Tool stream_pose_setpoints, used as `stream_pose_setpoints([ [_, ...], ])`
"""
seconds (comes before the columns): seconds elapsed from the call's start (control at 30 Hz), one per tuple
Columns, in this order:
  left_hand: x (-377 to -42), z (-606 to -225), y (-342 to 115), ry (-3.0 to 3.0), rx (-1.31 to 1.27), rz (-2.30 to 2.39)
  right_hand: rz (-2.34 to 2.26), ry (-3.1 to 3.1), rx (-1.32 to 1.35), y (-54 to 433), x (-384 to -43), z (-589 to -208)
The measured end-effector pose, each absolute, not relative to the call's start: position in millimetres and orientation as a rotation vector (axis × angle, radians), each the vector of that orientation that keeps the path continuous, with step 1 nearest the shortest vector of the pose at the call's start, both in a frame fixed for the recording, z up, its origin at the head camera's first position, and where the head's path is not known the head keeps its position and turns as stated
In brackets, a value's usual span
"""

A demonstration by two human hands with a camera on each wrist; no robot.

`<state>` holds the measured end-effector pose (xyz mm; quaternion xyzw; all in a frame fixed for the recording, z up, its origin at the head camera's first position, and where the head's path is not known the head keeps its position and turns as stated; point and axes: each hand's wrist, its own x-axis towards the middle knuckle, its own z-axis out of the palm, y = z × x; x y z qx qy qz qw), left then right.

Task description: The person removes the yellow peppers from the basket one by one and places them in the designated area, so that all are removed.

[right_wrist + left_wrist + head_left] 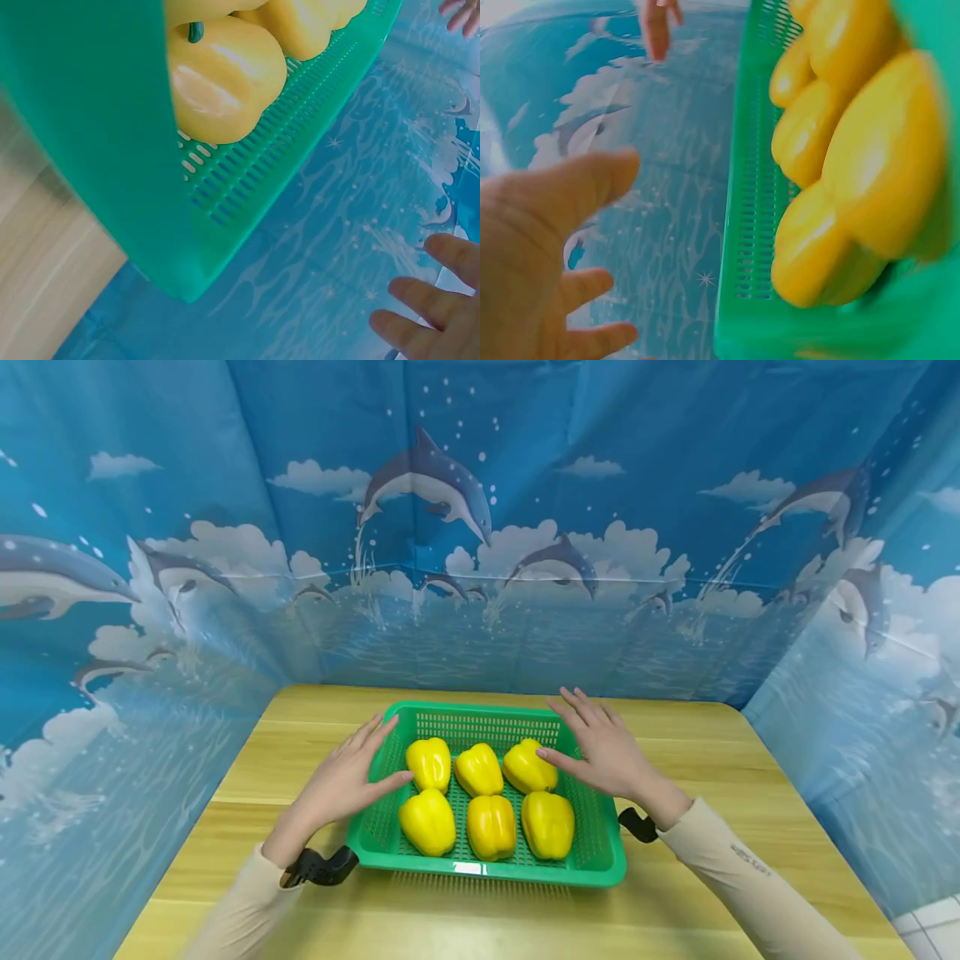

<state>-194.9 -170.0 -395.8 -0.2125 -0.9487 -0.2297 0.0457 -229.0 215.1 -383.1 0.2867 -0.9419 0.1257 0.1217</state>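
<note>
Several yellow bell peppers [491, 827] lie in two rows inside a green plastic basket [487, 875] with slotted walls. My left hand [347, 782] hovers at the basket's left side, fingers spread and apart from the peppers. Over the right side, my right hand [606, 750] has its fingers extended, its thumb overlapping the back right pepper [525, 767] in the head view. Neither hand holds anything. In the left wrist view, the left hand [532, 247] stands away from the basket wall [742, 247]. The right wrist view shows the right fingers [427, 300] clear of the basket [184, 262].
The basket stands on a wooden table [690, 760] with rounded far corners. A blue curtain [480, 635] printed with dolphins and clouds hangs behind and beside the table. Dark wrist mounts [322, 865] sit on both wrists. White floor tiles [933, 927] show at the lower right.
</note>
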Motion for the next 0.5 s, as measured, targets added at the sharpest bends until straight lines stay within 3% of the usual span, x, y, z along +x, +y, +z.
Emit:
stream_pose_setpoints([
  [0.5, -154, -452, -164, -2.766, 0.009, -1.304, 0.609, -2.783, 0.727, 212, -220, -387],
])
